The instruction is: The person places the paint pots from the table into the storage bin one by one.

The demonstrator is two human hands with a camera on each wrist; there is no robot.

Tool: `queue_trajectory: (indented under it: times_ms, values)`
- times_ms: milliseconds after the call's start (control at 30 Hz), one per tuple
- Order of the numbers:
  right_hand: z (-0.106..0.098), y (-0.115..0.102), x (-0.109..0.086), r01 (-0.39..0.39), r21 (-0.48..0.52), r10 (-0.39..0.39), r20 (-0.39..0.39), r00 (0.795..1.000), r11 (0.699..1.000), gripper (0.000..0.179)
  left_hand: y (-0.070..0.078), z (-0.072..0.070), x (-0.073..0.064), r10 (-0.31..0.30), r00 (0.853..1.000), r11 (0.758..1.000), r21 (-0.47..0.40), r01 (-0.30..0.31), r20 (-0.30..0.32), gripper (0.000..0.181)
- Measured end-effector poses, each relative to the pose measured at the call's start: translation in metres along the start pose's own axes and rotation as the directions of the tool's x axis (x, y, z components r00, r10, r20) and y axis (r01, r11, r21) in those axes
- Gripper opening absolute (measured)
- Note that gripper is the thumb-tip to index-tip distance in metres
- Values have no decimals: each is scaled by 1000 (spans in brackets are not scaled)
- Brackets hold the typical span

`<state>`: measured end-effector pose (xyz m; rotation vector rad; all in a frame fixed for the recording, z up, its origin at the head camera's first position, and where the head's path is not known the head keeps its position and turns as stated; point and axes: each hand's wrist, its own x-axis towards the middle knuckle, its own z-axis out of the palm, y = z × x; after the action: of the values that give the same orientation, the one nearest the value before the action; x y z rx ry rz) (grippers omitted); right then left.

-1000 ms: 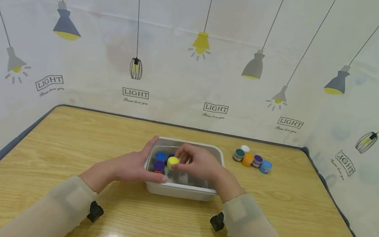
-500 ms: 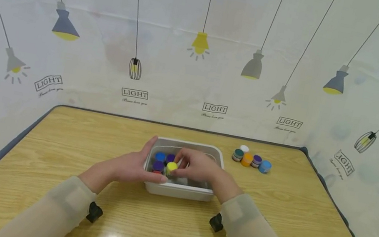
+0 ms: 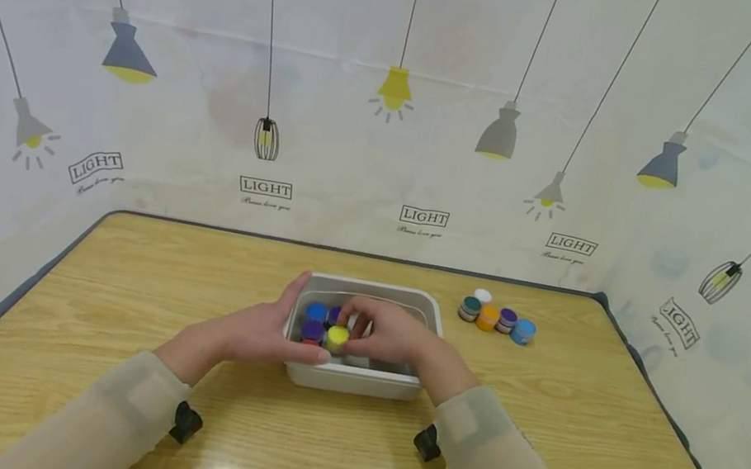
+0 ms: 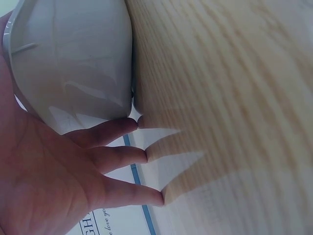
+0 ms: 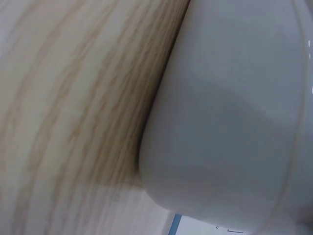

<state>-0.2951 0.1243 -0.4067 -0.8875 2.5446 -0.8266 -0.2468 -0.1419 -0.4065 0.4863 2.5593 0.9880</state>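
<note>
A white plastic box stands on the table, its side wall filling much of the right wrist view. Inside it, my right hand pinches a small paint jar with a yellow lid between thumb and fingers. Beside that jar, at the box's left end, sit a blue-lidded jar, two purple-lidded jars and a red one partly hidden. Against the box's left side lies my left hand, thumb along the near rim. The left wrist view shows its straight, spread fingers reaching down to the tabletop.
Back right on the wooden table stands a cluster of paint jars: green, orange, purple, light blue and a white one behind. A lamp-printed curtain borders the table.
My right hand has lowered the yellow-lidded jar toward the near side of the box, beside the front purple-lidded one. The left hand stays at the box's left side.
</note>
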Motion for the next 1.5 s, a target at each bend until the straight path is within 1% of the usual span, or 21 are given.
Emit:
queue_trajectory:
  times_ms: [167,567,800,1200,1333,1500]
  values:
    - [-1,0,-1,35,-5,-35,7,999,999,25,-1,0,0,0,1000,1000,-2,0,-1,141]
    - [0,-4,-2,9,-39,-9,-7,1000,999,24,-2,0,0,9,1000,1000,-11,-9,-6,140]
    - [1,-4,-2,-5,-51,4,-15,1000,999,25,-1,0,0,-2,1000,1000,-5,2,-3,140]
    - [0,-4,-2,19,-30,-19,-14,1000,999,24,2,-1,-2,-7,1000,1000,-3,7,4,139]
    - [0,-2,-2,21,-26,-21,-16,1000,999,25,2,-1,-2,-11,1000,1000,-5,11,5,139]
    - [0,-1,-2,11,1,-11,-21,1000,1000,26,2,-1,-1,-11,1000,1000,-6,11,7,139]
